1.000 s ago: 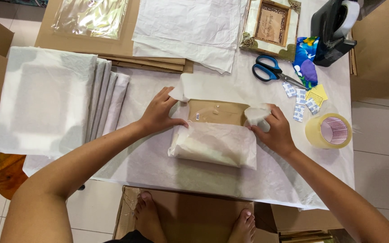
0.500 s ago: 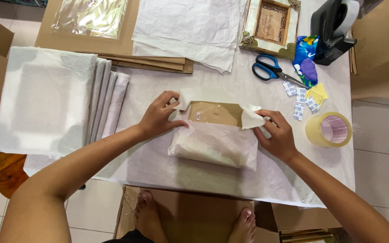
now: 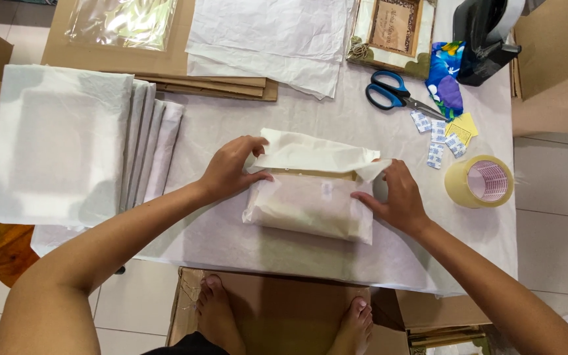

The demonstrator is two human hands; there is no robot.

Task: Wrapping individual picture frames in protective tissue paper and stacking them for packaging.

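A flat brown item half wrapped in thin white tissue paper (image 3: 310, 204) lies in the middle of the white-covered table (image 3: 231, 236). My left hand (image 3: 231, 169) pinches the left end of the far paper flap (image 3: 310, 154), which is folded toward me over the item. My right hand (image 3: 396, 197) holds the flap's right end and rests against the package's right edge. A narrow strip of the brown item shows between the flap and the wrapped near half.
A stack of paper-wrapped flat packages (image 3: 67, 144) lies at left. Cardboard sheets (image 3: 165, 66) and loose tissue (image 3: 271, 36) are at the back, with a framed picture (image 3: 396, 26), scissors (image 3: 392, 92), tape dispenser (image 3: 484, 39), tape roll (image 3: 481, 181), small packets (image 3: 435, 141). Cardboard boxes stand below the table.
Both hands have lifted the far paper flap and drawn it toward me over the brown item, which is now mostly covered.
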